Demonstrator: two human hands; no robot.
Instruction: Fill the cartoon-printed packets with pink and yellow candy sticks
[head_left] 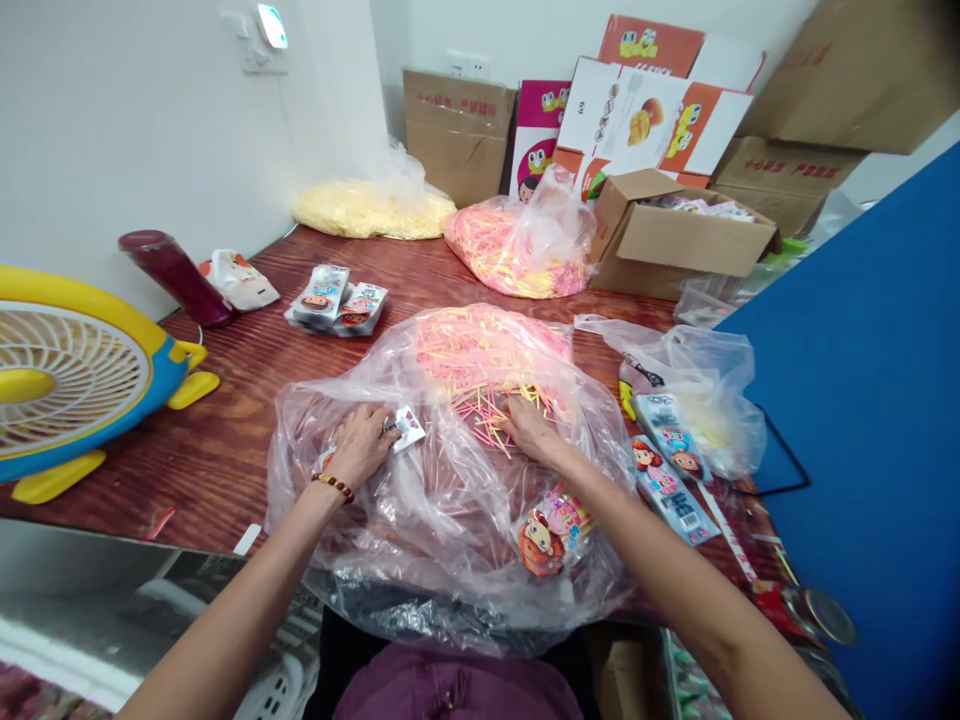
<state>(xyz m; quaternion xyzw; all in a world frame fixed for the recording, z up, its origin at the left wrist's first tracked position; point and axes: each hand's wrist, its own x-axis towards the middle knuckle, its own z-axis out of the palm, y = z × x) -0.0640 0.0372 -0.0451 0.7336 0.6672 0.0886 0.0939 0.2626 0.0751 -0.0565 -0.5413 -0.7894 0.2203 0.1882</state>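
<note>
A big clear plastic bag (450,540) lies open on the wooden table (247,400) in front of me, holding a heap of thin pink and yellow sticks (480,360). My left hand (364,440) rests inside the bag's left part, fingers closed on a small printed packet (409,428). My right hand (532,428) reaches into the sticks, fingertips among loose ones; whether it grips any is hidden. A printed cartoon pouch (551,530) lies in the bag by my right forearm.
A yellow and blue fan (67,380) stands at left, with a dark red bottle (176,275) behind it. Small packets (337,298), two more bags of sticks (517,250), an open carton (675,235), flat printed pouches (667,470) and a blue panel (870,400) surround the bag.
</note>
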